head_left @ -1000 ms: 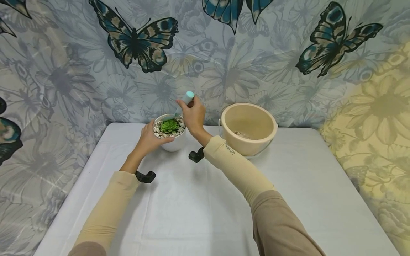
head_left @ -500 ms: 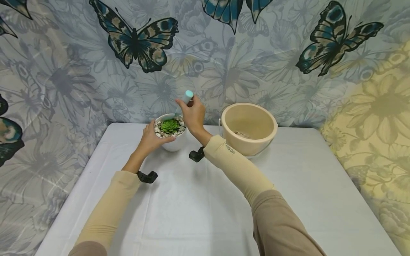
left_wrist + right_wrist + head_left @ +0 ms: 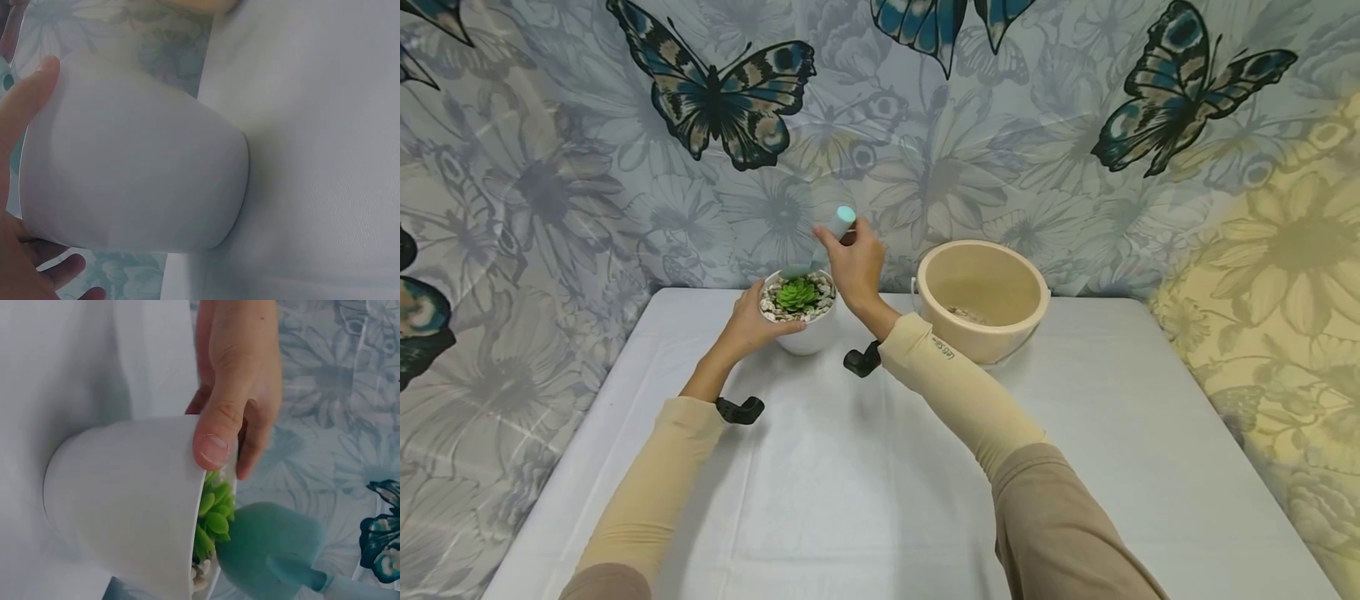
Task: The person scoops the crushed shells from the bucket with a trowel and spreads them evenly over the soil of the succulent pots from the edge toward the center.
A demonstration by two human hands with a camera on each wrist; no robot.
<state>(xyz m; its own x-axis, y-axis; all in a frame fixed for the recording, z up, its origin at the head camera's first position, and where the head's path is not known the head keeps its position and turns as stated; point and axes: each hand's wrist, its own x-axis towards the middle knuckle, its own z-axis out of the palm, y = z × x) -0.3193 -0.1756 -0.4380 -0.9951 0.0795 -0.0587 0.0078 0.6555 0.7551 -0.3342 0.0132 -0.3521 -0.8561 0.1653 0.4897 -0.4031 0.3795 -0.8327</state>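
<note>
A white flowerpot [image 3: 808,340] stands near the back of the table, tipped neither way, holding a green succulent [image 3: 797,293] ringed by pale pebbles [image 3: 773,310]. My left hand [image 3: 751,325] grips the pot from the left, thumb at the front rim and fingers round the side. My right hand [image 3: 856,265] holds a small teal trowel [image 3: 844,218] by its handle, above the pot's right side. In the right wrist view the trowel's blade [image 3: 269,544] lies close beside the succulent's leaves, at the pot's mouth. Some right fingers are hidden behind the handle.
A beige bucket [image 3: 981,287] with a wire handle stands right of the pot, some pebbles [image 3: 966,316] at its bottom. A white cloth covers the table [image 3: 850,467]. Behind hangs a butterfly-patterned backdrop [image 3: 925,183].
My right hand has risen slightly, and the trowel's blade has turned and come up, its broad face now showing over the pot's back rim. The left hand keeps its grip on the flowerpot.
</note>
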